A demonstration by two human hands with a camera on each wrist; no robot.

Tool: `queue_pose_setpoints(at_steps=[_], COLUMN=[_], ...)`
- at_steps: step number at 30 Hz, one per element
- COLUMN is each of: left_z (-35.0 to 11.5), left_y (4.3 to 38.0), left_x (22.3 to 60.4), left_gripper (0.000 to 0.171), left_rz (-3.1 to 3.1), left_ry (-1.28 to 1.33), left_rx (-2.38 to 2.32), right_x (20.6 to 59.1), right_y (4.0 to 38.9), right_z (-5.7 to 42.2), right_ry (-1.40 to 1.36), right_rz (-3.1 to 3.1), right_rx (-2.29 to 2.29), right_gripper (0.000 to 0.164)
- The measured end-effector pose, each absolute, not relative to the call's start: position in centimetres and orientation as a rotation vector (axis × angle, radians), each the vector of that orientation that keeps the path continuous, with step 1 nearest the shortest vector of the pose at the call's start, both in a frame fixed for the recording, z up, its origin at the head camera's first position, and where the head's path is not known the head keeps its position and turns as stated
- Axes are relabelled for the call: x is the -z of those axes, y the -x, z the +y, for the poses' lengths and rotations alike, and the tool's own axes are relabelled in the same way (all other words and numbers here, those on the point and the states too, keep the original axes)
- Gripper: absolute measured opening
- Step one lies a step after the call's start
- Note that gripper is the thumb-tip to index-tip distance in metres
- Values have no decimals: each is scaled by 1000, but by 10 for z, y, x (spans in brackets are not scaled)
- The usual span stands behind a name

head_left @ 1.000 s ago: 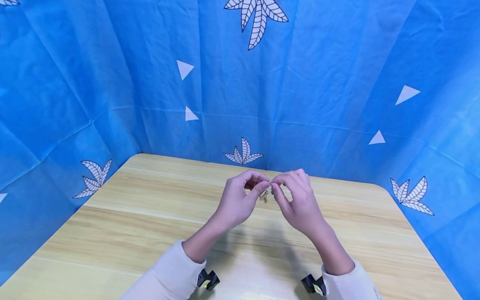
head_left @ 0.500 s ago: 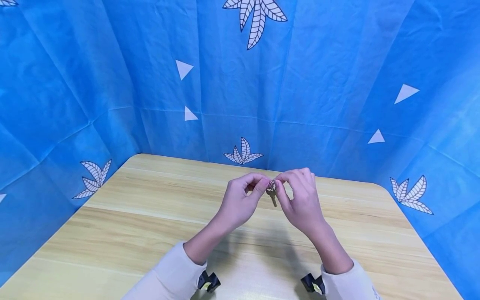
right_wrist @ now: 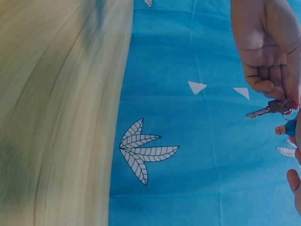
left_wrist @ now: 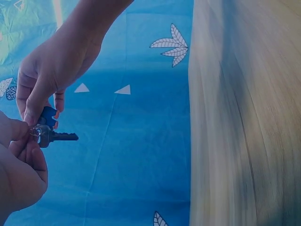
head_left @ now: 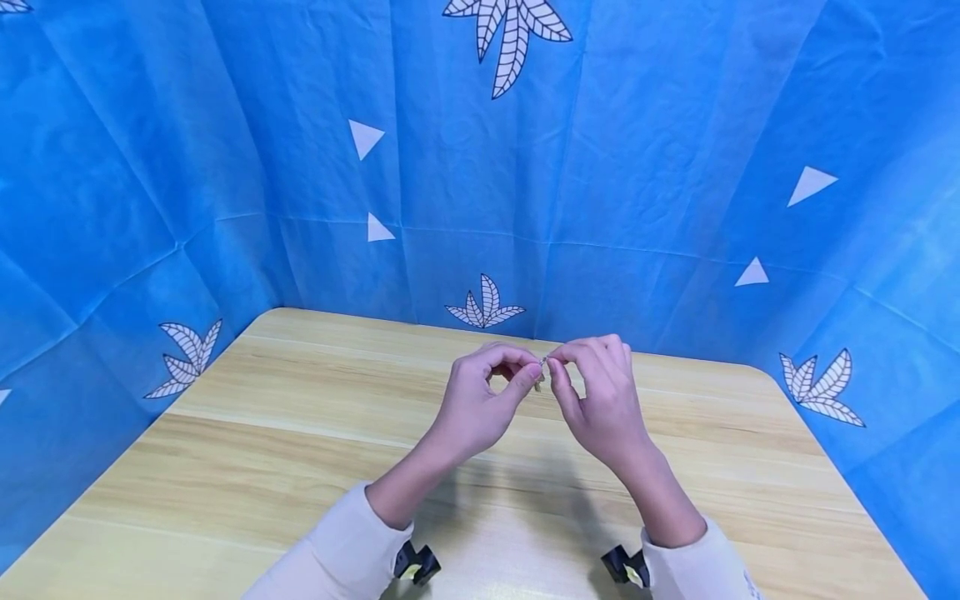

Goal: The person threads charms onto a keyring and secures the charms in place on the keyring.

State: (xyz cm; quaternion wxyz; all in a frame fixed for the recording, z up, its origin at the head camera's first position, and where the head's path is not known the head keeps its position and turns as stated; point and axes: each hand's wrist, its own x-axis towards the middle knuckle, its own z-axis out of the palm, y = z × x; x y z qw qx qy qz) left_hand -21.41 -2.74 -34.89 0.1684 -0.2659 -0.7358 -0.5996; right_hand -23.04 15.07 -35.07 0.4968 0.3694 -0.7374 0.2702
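Observation:
A metal key (left_wrist: 60, 136) hangs from a small key ring (left_wrist: 34, 131) between my two hands, above the table. My left hand (head_left: 480, 398) pinches the ring between thumb and forefinger from the left. From the other side, the thumb and forefinger of my right hand (head_left: 596, 400) pinch at the ring too. A small blue and orange piece (left_wrist: 49, 117) lies against the fingers of my right hand; most of it is covered in the right wrist view. Only a bit of the key shows in the head view, below the left thumb.
The hands are over a pale wooden table (head_left: 300, 467) with rounded far corners. A blue curtain (head_left: 637, 150) with white leaves and triangles hangs behind it. A black wrist mount (head_left: 416, 565) sits at the left cuff, another black mount (head_left: 626, 568) at the right.
The key swung out between the hands half a second ago and is now mostly behind the left thumb again. Both hands have shifted only slightly, the right one a little to the right.

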Motion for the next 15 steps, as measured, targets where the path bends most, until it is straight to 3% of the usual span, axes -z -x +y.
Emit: queue_pose_setpoints(at_steps=[15], left_z=[-28], left_y=[215], left_x=[349], left_gripper=[10], left_rz=[-2041], left_ry=[816], left_rx=[1734], right_x=[350], right_y=[231], right_z=[153], right_ry=[-893], right_rz=[-1797], right_rx=[-659], right_gripper=[20])
